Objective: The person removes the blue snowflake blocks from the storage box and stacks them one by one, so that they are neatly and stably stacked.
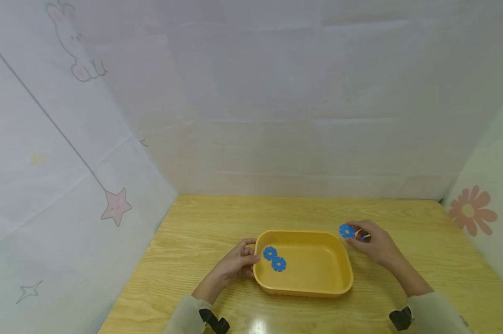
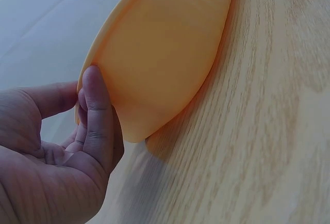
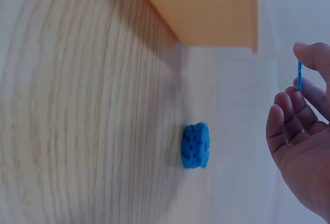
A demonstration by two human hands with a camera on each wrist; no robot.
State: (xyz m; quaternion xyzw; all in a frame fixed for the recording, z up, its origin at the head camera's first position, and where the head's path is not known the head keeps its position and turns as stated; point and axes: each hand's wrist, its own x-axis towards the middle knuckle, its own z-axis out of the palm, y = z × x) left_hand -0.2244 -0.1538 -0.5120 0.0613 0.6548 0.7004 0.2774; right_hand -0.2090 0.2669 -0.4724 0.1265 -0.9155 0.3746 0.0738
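A yellow plastic tray (image 1: 314,273) sits on the table, its left rim pinched between the thumb and fingers of my left hand (image 1: 234,265). The left wrist view shows the thumb over the rim and fingers against the outer wall (image 2: 165,48). Inside, toward the left end, lie two blue flower-shaped discs, an upper one (image 1: 266,250) and a lower one (image 1: 283,267), edges close together. Just beyond the tray's right corner, my right hand (image 1: 377,243) pinches a third blue notched disc (image 1: 343,229) by its edge, seen edge-on in the right wrist view (image 3: 299,74).
A stack of blue discs (image 3: 195,145) stands on the wooden table (image 1: 218,213) to the right of the tray, mostly hidden behind my right hand in the head view. Pale printed cloth (image 1: 301,116) walls in the back and both sides.
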